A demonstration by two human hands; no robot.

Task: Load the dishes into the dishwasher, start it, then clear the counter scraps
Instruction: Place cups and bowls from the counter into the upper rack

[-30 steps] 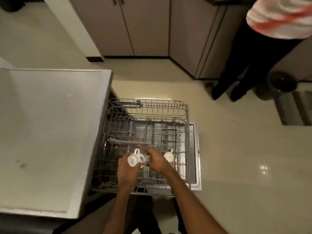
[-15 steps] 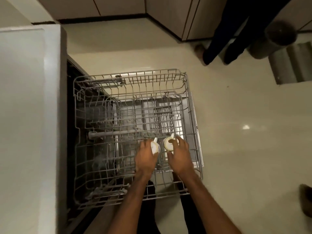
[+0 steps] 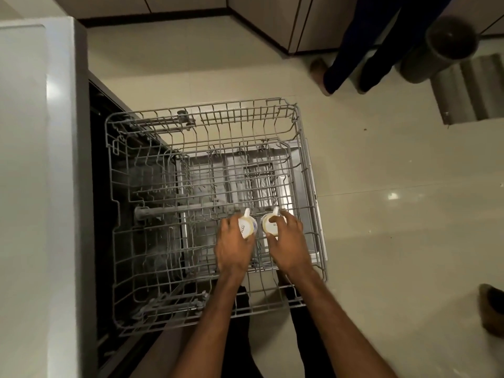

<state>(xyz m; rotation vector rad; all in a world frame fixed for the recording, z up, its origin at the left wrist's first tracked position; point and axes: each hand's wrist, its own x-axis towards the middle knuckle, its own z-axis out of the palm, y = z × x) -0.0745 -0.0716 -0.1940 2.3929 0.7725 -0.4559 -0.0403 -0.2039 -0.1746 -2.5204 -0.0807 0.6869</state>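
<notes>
The grey wire upper rack [image 3: 311, 170] of the dishwasher is pulled out over the open door. Two small white cups sit bottom-up side by side near its right front part, handles pointing away from me. My left hand [image 3: 234, 246] grips the left cup [image 3: 246, 226] from the near side. My right hand [image 3: 286, 244] holds the right cup [image 3: 270, 223], with fingers curled over its base and side. Apart from the two cups the rack holds nothing that I can see.
A pale counter [image 3: 32, 186] runs along the left, above the dark dishwasher opening [image 3: 101, 148]. Another person's legs [image 3: 354, 45] stand at the far right beside a round dark bin [image 3: 441, 47] and a striped mat [image 3: 471, 88]. A foot [image 3: 491, 306] shows at the right edge.
My view has tilted down over the rack. Both hands brought the cups down from above the rack into its right front part, bottoms up and side by side.
</notes>
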